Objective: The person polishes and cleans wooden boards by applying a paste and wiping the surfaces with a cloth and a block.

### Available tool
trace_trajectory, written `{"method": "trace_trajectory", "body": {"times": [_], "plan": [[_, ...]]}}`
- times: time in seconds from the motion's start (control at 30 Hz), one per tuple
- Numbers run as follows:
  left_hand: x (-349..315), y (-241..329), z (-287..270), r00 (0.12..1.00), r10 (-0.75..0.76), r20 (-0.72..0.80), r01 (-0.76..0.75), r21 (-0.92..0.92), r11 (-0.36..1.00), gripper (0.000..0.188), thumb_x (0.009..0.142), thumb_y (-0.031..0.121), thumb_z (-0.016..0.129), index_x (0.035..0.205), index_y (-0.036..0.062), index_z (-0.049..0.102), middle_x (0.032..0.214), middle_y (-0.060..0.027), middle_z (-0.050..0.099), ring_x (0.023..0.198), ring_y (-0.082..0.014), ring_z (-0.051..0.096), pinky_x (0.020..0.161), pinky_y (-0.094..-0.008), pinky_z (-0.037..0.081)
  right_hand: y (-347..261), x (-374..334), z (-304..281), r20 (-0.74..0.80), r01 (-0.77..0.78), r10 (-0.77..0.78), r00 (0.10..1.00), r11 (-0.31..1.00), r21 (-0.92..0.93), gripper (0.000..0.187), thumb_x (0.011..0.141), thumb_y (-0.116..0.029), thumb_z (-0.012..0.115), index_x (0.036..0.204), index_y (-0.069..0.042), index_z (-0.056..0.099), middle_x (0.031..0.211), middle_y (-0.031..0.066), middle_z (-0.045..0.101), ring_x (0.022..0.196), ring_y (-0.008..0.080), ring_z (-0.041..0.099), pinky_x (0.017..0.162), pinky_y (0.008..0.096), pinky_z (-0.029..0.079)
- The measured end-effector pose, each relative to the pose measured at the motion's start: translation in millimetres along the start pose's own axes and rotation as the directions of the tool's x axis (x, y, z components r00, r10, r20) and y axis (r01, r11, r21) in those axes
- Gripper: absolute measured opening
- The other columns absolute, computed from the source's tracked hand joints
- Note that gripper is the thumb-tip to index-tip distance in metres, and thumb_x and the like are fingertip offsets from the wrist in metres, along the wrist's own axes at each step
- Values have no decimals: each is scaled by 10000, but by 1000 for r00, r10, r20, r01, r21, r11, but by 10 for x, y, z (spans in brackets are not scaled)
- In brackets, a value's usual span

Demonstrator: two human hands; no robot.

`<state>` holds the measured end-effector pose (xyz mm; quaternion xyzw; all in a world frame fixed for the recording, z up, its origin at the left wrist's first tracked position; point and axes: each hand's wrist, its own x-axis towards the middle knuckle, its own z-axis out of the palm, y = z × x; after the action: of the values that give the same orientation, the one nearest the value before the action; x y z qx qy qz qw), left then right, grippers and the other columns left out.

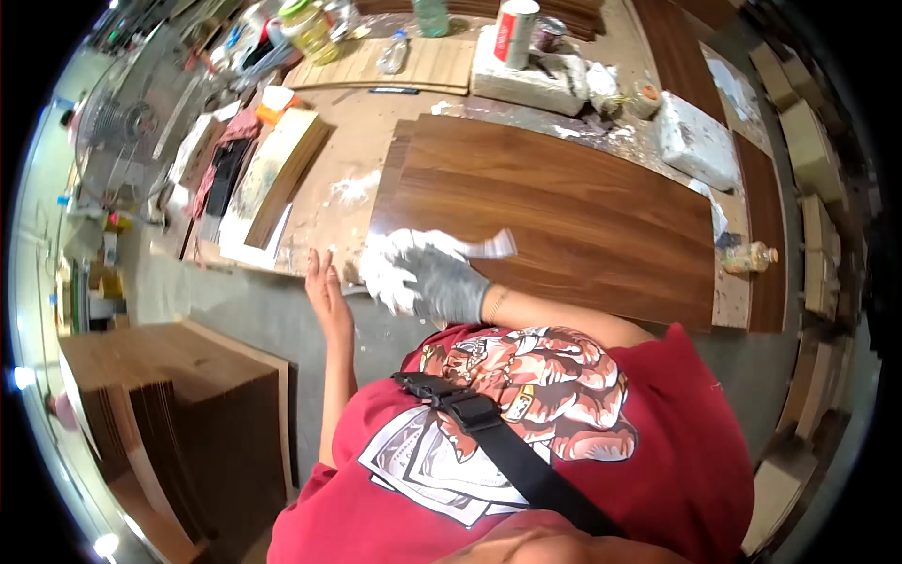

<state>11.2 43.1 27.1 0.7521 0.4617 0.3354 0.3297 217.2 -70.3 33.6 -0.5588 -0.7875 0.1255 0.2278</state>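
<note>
My right hand (449, 282), in a grey glove, is over the near left edge of a dark brown wood-grain panel (564, 216). Its fingers are bunched around a crumpled white rag (390, 268), and a pale strip sticks out on the right over the panel. How the fingers close is partly hidden by the white material. My bare left hand (326, 287) is raised by the table's front edge, left of the rag, its fingers stretched out and holding nothing. Under the panel's left side another brown board (387, 188) shows.
A wooden block (272, 179) and a dark phone-like object (225, 179) lie at the left. White-smeared blocks (697, 139), a can (516, 36) and jars stand at the back. A small bottle (749, 258) lies at the right. Stacked boards (178, 367) stand lower left.
</note>
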Motion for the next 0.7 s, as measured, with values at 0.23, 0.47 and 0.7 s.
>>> {"method": "trace_trajectory", "body": {"times": [0.23, 0.47, 0.7], "plan": [[411, 58, -159, 1000, 27, 9, -26, -13, 1000, 405, 1041, 214, 372, 1280, -35, 585, 1485, -178, 408, 1400, -292, 346, 1122, -376, 308, 367, -328, -507, -129, -234, 268, 955, 945, 226, 246, 830, -201, 561, 1040, -73, 551, 1051, 95, 560, 1023, 225, 553, 867, 338, 430], [1241, -116, 215, 986, 154, 71, -162, 124, 979, 407, 1019, 245, 423, 1292, -20, 571, 1462, -222, 425, 1383, -341, 357, 1138, -407, 240, 54, -440, -394, -325, -53, -10, 946, 982, -183, 329, 889, -322, 525, 1119, -108, 623, 1253, 169, 538, 1235, 332, 466, 1072, 455, 347], [1923, -459, 552, 975, -90, 201, -55, 618, 784, 640, 1010, 447, 351, 1492, 29, 298, 1550, -182, 292, 1445, -324, 244, 1183, -439, 145, 1230, -1776, -1211, -503, -647, 419, 755, 602, -469, 327, 781, -133, 614, 1108, -110, 611, 1104, 154, 567, 1028, 330, 549, 847, 458, 466]]}}
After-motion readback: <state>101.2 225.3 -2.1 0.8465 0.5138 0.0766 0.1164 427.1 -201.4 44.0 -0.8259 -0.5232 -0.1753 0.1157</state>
